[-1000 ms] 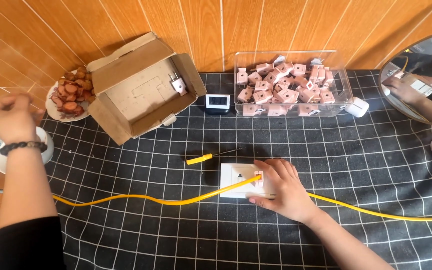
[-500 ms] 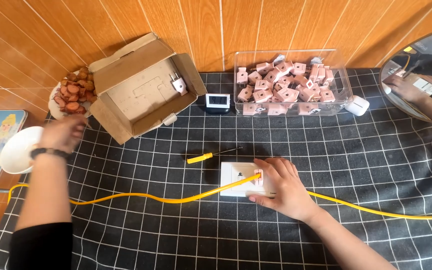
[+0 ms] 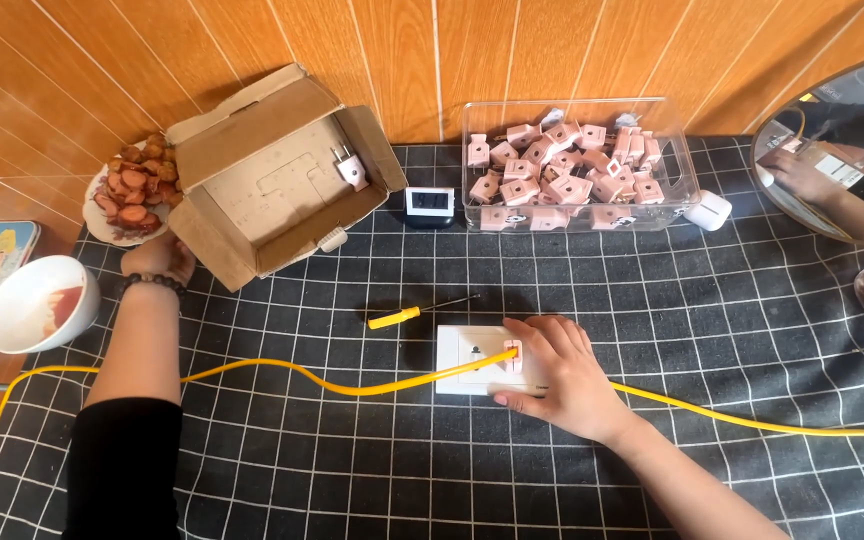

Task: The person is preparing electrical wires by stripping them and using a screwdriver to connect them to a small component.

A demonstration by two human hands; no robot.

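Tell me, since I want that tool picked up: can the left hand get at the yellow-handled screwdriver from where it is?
Probably yes. The left hand rests by the cardboard box, and the checked cloth between it and the yellow-handled screwdriver lies bare; the yellow cable runs nearer the person.

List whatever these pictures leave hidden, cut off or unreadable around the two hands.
- Head view: the left hand's fingers, hidden behind the cardboard box.
- Head view: the pink plug on the white plate, mostly covered by the right hand.
- Head view: both ends of the yellow cable, cut by the frame edges.
- Head view: the small timer's screen, too small to read.
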